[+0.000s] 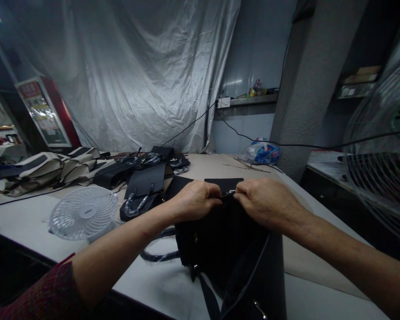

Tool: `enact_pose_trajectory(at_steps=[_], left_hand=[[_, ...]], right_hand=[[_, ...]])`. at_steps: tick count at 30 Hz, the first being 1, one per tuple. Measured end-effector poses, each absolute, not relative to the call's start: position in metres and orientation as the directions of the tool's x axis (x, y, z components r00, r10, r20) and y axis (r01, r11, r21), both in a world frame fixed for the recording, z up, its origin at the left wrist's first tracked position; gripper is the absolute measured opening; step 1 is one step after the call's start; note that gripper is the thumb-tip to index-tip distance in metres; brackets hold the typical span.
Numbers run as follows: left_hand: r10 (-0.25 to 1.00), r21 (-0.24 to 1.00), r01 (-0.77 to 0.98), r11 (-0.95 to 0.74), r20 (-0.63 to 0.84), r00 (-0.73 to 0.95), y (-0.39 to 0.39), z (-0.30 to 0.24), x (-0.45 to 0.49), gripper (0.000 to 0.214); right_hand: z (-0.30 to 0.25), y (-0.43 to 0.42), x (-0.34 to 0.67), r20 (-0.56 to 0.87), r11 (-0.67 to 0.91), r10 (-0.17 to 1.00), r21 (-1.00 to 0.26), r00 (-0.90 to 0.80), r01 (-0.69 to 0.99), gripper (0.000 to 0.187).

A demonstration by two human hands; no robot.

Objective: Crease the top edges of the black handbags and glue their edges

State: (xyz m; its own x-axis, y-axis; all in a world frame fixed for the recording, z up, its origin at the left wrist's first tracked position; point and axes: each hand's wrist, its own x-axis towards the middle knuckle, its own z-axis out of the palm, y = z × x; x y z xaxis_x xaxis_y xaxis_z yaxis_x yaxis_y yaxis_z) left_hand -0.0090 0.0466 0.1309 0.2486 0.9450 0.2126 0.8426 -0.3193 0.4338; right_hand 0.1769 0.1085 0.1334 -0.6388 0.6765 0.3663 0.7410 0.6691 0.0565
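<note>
A black handbag (pixel 226 249) stands on the table right in front of me, its dark inside facing me. My left hand (pixel 200 198) pinches the bag's upper edge from the left. From the right, my right hand (pixel 265 202) grips the same edge. A short silvery metal piece (pixel 230 193) shows in the small gap between my fingertips; its kind is too small to tell. The bag's wrapped handle (pixel 160 257) sticks out to the left, and a strap (pixel 209 295) hangs at its front.
A white desk fan (pixel 85 213) stands to the left. Behind it lie more black bags (pixel 146 182) and a pile of beige-and-black bags (pixel 56 169). A plastic bag (pixel 262 152) sits at the table's back. A large caged fan (pixel 383 146) stands at right, with a cable (pixel 306 145) across.
</note>
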Motion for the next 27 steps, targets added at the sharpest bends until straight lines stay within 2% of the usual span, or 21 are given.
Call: enact_pose_trajectory(at_steps=[3, 8, 12, 15, 20, 27], left_hand=[[0.933, 0.401, 0.844, -0.356, 0.197, 0.301, 0.052, 0.133, -0.007, 0.007], [0.951, 0.476, 0.825, -0.306, 0.123, 0.282, 0.071, 0.134, -0.003, 0.037], [0.944, 0.409, 0.851, -0.328, 0.168, 0.283, 0.080, 0.135, 0.006, 0.020], [0.945, 0.383, 0.866, -0.323, 0.190, 0.268, 0.078, 0.135, 0.009, 0.019], [0.939, 0.393, 0.856, -0.336, 0.211, 0.272, 0.074, 0.133, 0.007, 0.021], [0.927, 0.454, 0.808, -0.375, 0.208, 0.312, 0.074, 0.130, 0.005, 0.034]], right_hand=[[0.132, 0.109, 0.175, 0.368, 0.656, 0.681, 0.077, -0.633, 0.751, 0.027], [0.133, 0.109, 0.172, 0.355, 0.642, 0.688, 0.109, -0.633, 0.759, 0.029], [0.137, 0.112, 0.178, 0.321, 0.640, 0.696, 0.128, -0.642, 0.758, 0.028], [0.139, 0.116, 0.187, 0.310, 0.654, 0.694, 0.107, -0.650, 0.749, 0.022], [0.141, 0.116, 0.193, 0.286, 0.649, 0.718, 0.055, -0.634, 0.759, 0.021], [0.143, 0.113, 0.189, 0.290, 0.602, 0.749, 0.080, -0.596, 0.795, 0.026]])
